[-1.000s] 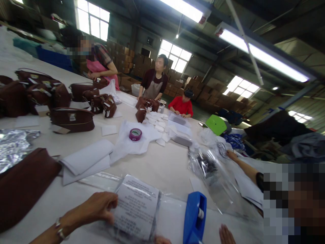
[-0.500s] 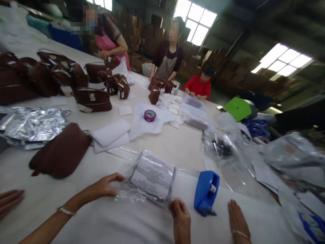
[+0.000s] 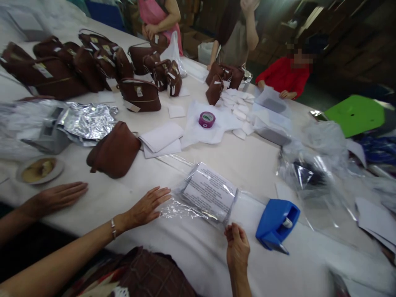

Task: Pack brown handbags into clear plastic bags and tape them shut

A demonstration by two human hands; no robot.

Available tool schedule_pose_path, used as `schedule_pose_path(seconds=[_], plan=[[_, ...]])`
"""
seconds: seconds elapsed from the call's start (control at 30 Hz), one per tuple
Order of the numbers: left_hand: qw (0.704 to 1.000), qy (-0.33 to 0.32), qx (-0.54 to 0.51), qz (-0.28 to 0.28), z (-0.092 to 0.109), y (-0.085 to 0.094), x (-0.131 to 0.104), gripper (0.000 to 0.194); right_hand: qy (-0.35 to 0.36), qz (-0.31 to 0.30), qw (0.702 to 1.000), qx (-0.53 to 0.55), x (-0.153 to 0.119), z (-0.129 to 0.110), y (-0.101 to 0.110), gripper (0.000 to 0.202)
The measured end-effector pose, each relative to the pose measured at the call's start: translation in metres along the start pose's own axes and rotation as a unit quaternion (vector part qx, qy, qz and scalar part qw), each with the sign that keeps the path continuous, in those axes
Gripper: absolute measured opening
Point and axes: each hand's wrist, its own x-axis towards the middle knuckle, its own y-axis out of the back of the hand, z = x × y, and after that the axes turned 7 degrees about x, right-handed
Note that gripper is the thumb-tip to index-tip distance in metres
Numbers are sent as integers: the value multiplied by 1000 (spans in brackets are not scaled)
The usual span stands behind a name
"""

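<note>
Left hand [image 3: 145, 208], fingers spread, is now pressing flat on the edge of the clear bag [image 3: 204, 198] lying on the desk [image 3: 216, 165], while the right hand [image 3: 237, 246] is seemingly pinching its near corner beside the blue dispenser [image 3: 276, 225], the packet having stayed put.

You have one blue plastic tape dispenser [image 3: 276, 224], one purple roll of tape [image 3: 207, 119], one clear plastic bag with a printed sheet [image 3: 206, 195], and one crumpled silver foil sheet [image 3: 88, 121].

Soft overhead light, dim background, motion blur at edges, wide-angle distortion, glare on foil
</note>
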Motion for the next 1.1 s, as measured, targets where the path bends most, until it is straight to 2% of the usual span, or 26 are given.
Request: schedule_pose_path(seconds=[0.07,0.17,0.27,0.37,0.5,0.63,0.8,0.93,1.03,1.1], plan=[[999,12,-29,33,5,-3,11,34,1,1,1000,-3,0,-1,0,47],[979,124,-127,97,17,-3,41,30,5,2,1000,-10,0,-3,0,49],[949,219,-196,113,24,0,74,34,13,2,1000,-16,0,-5,1,51],[943,252,-179,126,24,-3,98,37,19,3,1000,-20,1,-6,0,50],[941,291,-108,136,19,-19,119,33,24,28,999,-34,7,-1,-7,44],[944,311,-50,97,16,-33,131,28,9,59,996,-59,15,8,-18,47],[945,315,-23,82,15,-31,133,20,10,56,993,-104,16,7,-27,47],[936,327,-34,127,7,-24,137,17,14,57,990,-128,16,6,-29,48],[921,338,-37,189,1,-12,138,29,9,55,989,-137,17,6,-30,48],[905,351,-35,237,5,1,133,31,4,54,989,-139,17,5,-30,47]])
